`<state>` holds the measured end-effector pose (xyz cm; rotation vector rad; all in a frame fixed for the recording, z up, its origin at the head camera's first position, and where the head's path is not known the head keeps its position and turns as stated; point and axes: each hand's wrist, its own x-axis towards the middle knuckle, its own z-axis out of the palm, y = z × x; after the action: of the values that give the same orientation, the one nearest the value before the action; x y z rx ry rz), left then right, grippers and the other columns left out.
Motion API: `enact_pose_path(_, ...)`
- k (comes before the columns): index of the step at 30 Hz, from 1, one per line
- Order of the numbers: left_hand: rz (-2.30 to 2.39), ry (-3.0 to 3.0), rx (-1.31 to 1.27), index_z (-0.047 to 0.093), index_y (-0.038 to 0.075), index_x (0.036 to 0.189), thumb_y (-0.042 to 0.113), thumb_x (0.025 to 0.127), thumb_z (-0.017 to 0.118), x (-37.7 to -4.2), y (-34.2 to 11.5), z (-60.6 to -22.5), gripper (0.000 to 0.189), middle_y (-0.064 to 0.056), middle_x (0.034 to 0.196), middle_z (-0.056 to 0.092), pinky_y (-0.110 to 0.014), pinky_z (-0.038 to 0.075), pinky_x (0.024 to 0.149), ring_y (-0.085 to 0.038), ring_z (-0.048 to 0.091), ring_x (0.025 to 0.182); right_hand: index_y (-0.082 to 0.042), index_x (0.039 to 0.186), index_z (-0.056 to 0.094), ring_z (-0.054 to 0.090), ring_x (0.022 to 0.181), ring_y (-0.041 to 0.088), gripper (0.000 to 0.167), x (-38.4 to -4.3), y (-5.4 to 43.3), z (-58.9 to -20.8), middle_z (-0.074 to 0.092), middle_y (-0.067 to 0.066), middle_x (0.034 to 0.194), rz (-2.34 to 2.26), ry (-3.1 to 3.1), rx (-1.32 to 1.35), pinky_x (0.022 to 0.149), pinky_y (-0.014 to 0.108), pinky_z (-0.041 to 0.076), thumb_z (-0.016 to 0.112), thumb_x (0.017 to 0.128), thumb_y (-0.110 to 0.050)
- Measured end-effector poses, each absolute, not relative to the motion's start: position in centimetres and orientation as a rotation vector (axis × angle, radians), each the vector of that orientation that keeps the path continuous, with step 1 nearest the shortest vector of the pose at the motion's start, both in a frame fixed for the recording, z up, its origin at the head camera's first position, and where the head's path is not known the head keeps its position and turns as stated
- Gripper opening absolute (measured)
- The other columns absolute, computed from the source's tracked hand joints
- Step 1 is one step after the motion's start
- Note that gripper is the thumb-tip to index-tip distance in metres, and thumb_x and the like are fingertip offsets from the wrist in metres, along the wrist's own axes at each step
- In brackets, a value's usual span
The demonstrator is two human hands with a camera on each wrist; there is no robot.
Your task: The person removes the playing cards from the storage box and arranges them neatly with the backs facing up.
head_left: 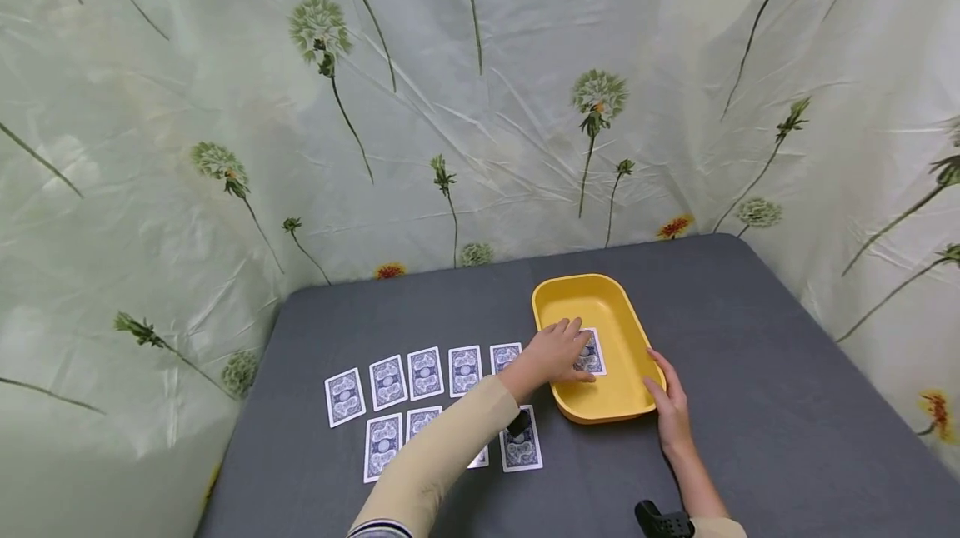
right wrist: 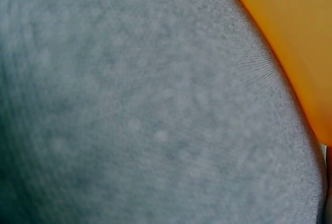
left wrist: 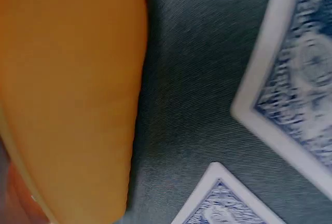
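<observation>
A yellow tray [head_left: 618, 388] stands on the grey table, and a blue-backed playing card [head_left: 592, 355] lies face down inside it. My left hand [head_left: 558, 352] reaches over the tray's left rim with fingers spread, fingertips over the card's top part and thumb by its lower edge. The hand covers the card's left part. At the tray's right side my right hand [head_left: 672, 405] grips the rim, thumb on the inner side and fingers outside. In the left wrist view the tray's outer wall [left wrist: 72, 89] fills the left side.
Face-down playing cards [head_left: 425, 372] lie in two rows left of the tray, several partly hidden by my left sleeve [head_left: 442, 455]. A card corner [left wrist: 295, 99] shows close up in the left wrist view. A flowered curtain [head_left: 487, 122] hangs behind the table [head_left: 787, 405].
</observation>
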<state>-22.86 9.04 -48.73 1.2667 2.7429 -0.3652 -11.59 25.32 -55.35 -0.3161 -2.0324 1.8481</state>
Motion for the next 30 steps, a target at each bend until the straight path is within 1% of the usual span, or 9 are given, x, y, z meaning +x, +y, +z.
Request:
enact_pose_path(7,-0.263,2.711,1.097,0.025,0.018,0.143,0.075,0.072,0.046,-23.7,10.3,-49.5,0.094,-0.005,0.149,0.026,-0.034,0.032,0.107,-0.023,0.03,0.135,-0.001,0.134,0.038,0.031,0.115,-0.017,0.04,-11.4,24.9,-55.4,0.04,-0.027,0.122,1.866,-2.026,-0.28,0.09,0.002,0.026,0.042,0.094,-0.008)
enact_pose_path(12,-0.186,2.697,0.999,0.028,0.019,0.142,0.076,0.07,0.049,-23.6,10.9,-50.0,0.094,-0.004,0.146,0.032,-0.037,0.032,0.106,-0.022,0.033,0.132,-0.001,0.133,0.037,0.029,0.115,-0.018,0.04,-11.3,24.7,-55.6,0.038,-0.029,0.121,1.868,-2.047,-0.283,0.089,0.001,0.025,0.042,0.095,-0.01)
enact_pose_path(16,-0.099,2.676,0.971,0.033,0.019,0.138,0.068,0.071,0.058,-23.5,11.2,-50.3,0.086,-0.002,0.137,0.039,-0.034,0.036,0.1,-0.019,0.038,0.124,0.0,0.133,0.037,0.029,0.114,-0.019,0.04,-11.3,24.6,-55.8,0.038,-0.03,0.12,1.87,-2.05,-0.289,0.089,0.001,0.025,0.042,0.095,-0.009)
enact_pose_path(22,-0.007,2.663,1.002,0.041,0.021,0.132,0.054,0.071,0.068,-23.5,11.5,-50.5,0.074,0.0,0.125,0.045,-0.03,0.041,0.091,-0.015,0.04,0.109,0.003,0.133,0.036,0.031,0.111,-0.02,0.04,-11.1,24.5,-55.3,0.039,-0.03,0.119,1.871,-2.033,-0.288,0.088,0.001,0.026,0.041,0.093,-0.003)
enact_pose_path(26,0.022,2.659,1.002,0.041,0.023,0.133,0.049,0.07,0.072,-23.7,11.8,-50.2,0.075,0.0,0.126,0.044,-0.031,0.04,0.093,-0.014,0.039,0.109,0.006,0.131,0.037,0.031,0.11,-0.02,0.039,-10.8,24.2,-53.9,0.039,-0.03,0.117,1.848,-2.034,-0.305,0.088,0.001,0.025,0.041,0.092,-0.001)
enact_pose_path(28,0.007,2.655,1.008,0.038,0.026,0.135,0.049,0.07,0.071,-23.8,11.9,-50.0,0.076,0.001,0.127,0.041,-0.031,0.039,0.094,-0.014,0.037,0.11,0.006,0.131,0.037,0.031,0.11,-0.02,0.039,-10.8,24.2,-53.5,0.039,-0.03,0.116,1.84,-2.043,-0.319,0.088,0.001,0.025,0.041,0.092,-0.001)
enact_pose_path(30,-0.004,2.652,1.019,0.038,0.032,0.135,0.048,0.071,0.071,-23.8,12.1,-49.8,0.074,0.001,0.128,0.039,-0.03,0.04,0.091,-0.014,0.036,0.111,0.004,0.132,0.037,0.03,0.11,-0.02,0.04,-11.0,24.5,-53.8,0.038,-0.03,0.117,1.826,-2.056,-0.318,0.088,0.0,0.024,0.041,0.093,-0.002)
